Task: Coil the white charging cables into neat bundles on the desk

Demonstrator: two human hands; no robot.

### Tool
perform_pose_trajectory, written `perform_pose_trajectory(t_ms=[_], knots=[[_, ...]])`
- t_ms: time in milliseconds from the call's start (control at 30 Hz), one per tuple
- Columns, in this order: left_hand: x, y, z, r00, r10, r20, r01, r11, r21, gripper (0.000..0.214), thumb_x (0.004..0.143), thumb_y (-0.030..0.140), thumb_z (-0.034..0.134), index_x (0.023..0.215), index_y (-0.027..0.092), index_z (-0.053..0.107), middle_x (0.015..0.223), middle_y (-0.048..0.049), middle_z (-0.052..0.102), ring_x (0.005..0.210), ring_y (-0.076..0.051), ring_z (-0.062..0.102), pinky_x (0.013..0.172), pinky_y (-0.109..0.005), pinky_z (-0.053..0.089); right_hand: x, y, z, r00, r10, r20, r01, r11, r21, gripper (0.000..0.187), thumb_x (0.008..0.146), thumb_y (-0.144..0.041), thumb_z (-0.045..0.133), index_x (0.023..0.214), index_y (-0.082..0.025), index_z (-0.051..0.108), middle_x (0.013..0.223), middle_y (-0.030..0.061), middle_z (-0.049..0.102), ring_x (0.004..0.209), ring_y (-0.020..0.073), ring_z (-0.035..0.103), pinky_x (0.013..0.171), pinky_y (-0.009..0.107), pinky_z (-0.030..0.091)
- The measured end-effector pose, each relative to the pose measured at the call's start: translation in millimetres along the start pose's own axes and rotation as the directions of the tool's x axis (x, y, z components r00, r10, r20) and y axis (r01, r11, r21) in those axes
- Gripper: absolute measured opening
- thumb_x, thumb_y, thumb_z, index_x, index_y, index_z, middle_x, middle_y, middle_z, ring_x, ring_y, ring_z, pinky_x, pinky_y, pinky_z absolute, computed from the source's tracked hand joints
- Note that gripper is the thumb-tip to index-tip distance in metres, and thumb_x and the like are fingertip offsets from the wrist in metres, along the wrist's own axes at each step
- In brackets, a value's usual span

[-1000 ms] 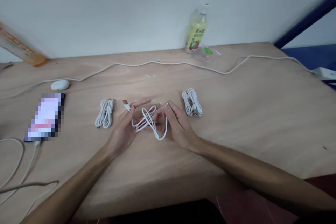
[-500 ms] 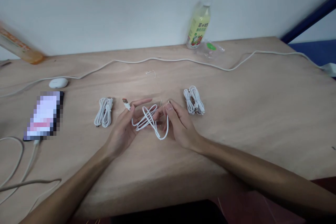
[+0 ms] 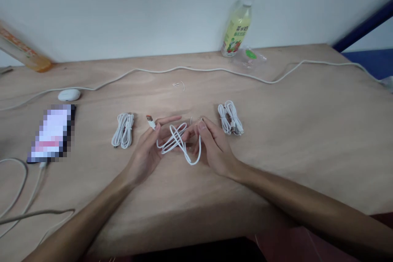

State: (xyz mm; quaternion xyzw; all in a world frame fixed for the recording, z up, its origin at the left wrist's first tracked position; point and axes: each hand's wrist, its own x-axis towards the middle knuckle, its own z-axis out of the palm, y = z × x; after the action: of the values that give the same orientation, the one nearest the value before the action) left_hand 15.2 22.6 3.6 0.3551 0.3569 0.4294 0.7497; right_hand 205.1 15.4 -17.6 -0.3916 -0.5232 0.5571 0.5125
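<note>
A loose white USB cable (image 3: 179,144) loops between both hands above the wooden table (image 3: 307,139). My left hand (image 3: 147,153) pinches the end with the orange-tipped plug (image 3: 150,121), fingers curled round the cable. My right hand (image 3: 213,147) pinches the other end between thumb and fingers. A coiled white cable bundle (image 3: 123,130) lies just left of my left hand. A second coiled bundle (image 3: 231,118) lies just right of my right hand.
A phone (image 3: 52,133) with a plugged-in cord lies at the left, a white earbud case (image 3: 69,95) behind it. A long white cord (image 3: 196,69) runs across the back. A drink bottle (image 3: 237,28) and plastic wrapper (image 3: 249,57) stand by the wall.
Both hands keep the same hold on the cable. The view has shifted slightly; the cable loops hang a little lower between the hands.
</note>
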Motion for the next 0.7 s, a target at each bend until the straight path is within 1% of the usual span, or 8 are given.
perform_pose_trajectory(t_ms=[100, 233, 367, 467, 600, 700], knots=[[-0.1, 0.7, -0.1, 1.000, -0.007, 0.005, 0.007, 1.000, -0.007, 0.039, 0.103, 0.052, 0.072, 0.129, 0.023, 0.078, 0.126, -0.0113, 0.082, 0.131, -0.036, 0.071, 0.110, -0.053, 0.059, -0.8, 2.1, -0.3, 1.000, 0.014, 0.006, -0.014, 1.000, 0.021, 0.050, 0.110, -0.065, 0.053, 0.088, -0.022, 0.064, 0.088, 0.0024, 0.073, 0.065, 0.0126, 0.064, 0.058, 0.025, 0.055], [0.2, 1.0, -0.5, 1.000, 0.006, 0.003, -0.006, 1.000, 0.000, 0.039, 0.103, 0.052, 0.072, 0.129, 0.023, 0.078, 0.125, -0.0114, 0.083, 0.129, -0.036, 0.072, 0.105, -0.049, 0.061, -1.3, 5.3, -0.5, 1.000, 0.023, 0.009, -0.023, 0.998, 0.067, 0.047, 0.110, -0.065, 0.053, 0.090, -0.023, 0.064, 0.090, 0.0021, 0.073, 0.066, 0.0127, 0.064, 0.057, 0.025, 0.055], [0.7, -0.1, -1.7, 1.000, 0.004, 0.012, -0.004, 1.000, -0.001, 0.041, 0.102, 0.053, 0.073, 0.131, 0.024, 0.077, 0.126, -0.0114, 0.082, 0.124, -0.036, 0.075, 0.100, -0.049, 0.063, 0.0, 4.4, -0.6, 1.000, -0.007, -0.006, 0.007, 1.000, 0.024, 0.048, 0.109, -0.064, 0.054, 0.088, -0.023, 0.065, 0.089, 0.0024, 0.073, 0.067, 0.0132, 0.064, 0.060, 0.026, 0.056], [0.6, -0.9, -2.1, 1.000, 0.007, 0.018, -0.007, 1.000, -0.013, 0.041, 0.102, 0.053, 0.072, 0.131, 0.023, 0.077, 0.127, -0.0120, 0.082, 0.128, -0.036, 0.073, 0.105, -0.052, 0.061, 0.3, 5.3, -0.8, 1.000, -0.015, -0.001, 0.015, 1.000, 0.005, 0.048, 0.110, -0.064, 0.053, 0.089, -0.023, 0.066, 0.090, 0.0031, 0.074, 0.072, 0.0145, 0.067, 0.064, 0.028, 0.058], [0.0, -1.8, -2.2, 1.000, 0.011, 0.009, -0.011, 1.000, -0.015, 0.041, 0.103, 0.052, 0.072, 0.130, 0.022, 0.078, 0.128, -0.0130, 0.082, 0.131, -0.037, 0.071, 0.109, -0.053, 0.059, -0.5, 11.0, -0.6, 1.000, 0.017, 0.013, -0.018, 0.996, 0.089, 0.045, 0.110, -0.063, 0.053, 0.092, -0.024, 0.065, 0.092, 0.0029, 0.072, 0.076, 0.0155, 0.068, 0.065, 0.028, 0.059], [-0.4, -2.1, -1.8, 1.000, 0.008, 0.007, -0.008, 1.000, -0.012, 0.041, 0.104, 0.052, 0.071, 0.131, 0.023, 0.078, 0.130, -0.0130, 0.081, 0.133, -0.037, 0.070, 0.110, -0.053, 0.059, -0.9, 12.0, -0.4, 0.999, 0.033, 0.015, -0.034, 0.991, 0.132, 0.044, 0.110, -0.063, 0.054, 0.091, -0.024, 0.064, 0.091, 0.0021, 0.071, 0.072, 0.0144, 0.066, 0.062, 0.027, 0.057]])
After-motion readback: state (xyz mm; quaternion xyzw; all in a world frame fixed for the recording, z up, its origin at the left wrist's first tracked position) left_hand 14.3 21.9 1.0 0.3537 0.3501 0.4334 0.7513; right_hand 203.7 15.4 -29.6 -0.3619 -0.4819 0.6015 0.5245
